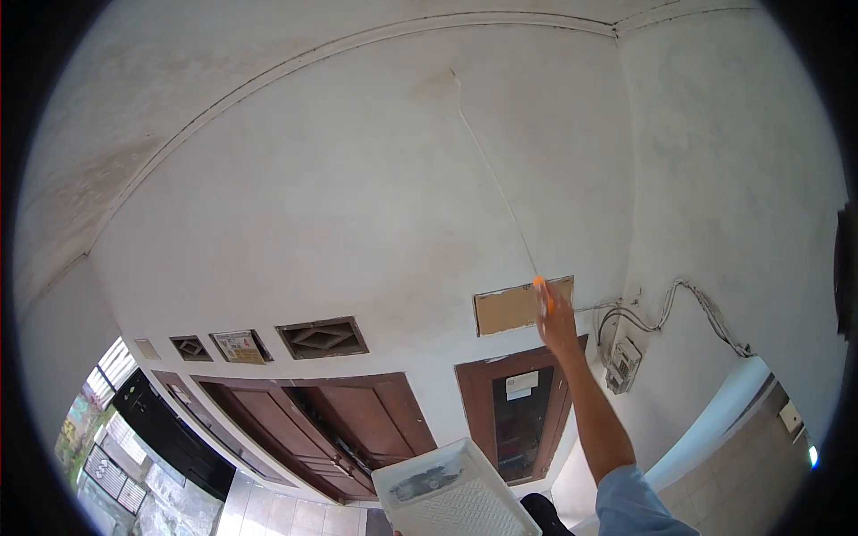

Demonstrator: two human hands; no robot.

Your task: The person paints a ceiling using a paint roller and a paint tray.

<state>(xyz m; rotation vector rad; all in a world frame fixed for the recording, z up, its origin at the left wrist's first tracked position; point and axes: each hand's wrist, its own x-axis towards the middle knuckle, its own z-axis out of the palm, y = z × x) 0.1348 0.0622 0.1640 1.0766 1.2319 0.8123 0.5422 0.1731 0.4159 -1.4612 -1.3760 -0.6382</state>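
Note:
My right hand [556, 320] is raised toward the wall, its fingers closed around the bright orange handle [540, 284] of a tool. The tool's working end cannot be made out. Behind the hand is a tan panel [505, 311] set in a wall opening. A thin pale line, like a cable [494, 171], runs up the wall from beside the handle to a small hole. Low in the view, a white paint tray [456, 500] with a ribbed slope and grey smears in its well is held up, tilted. My left hand [397, 533] barely shows at its lower edge.
Brown wooden double doors [313, 420] and a brown-framed window [514, 411] stand below. Vent openings [322, 337] line the wall. At right, loose cables [666, 308] run to an electric meter [623, 364]. A black gate or panel [170, 438] is at lower left.

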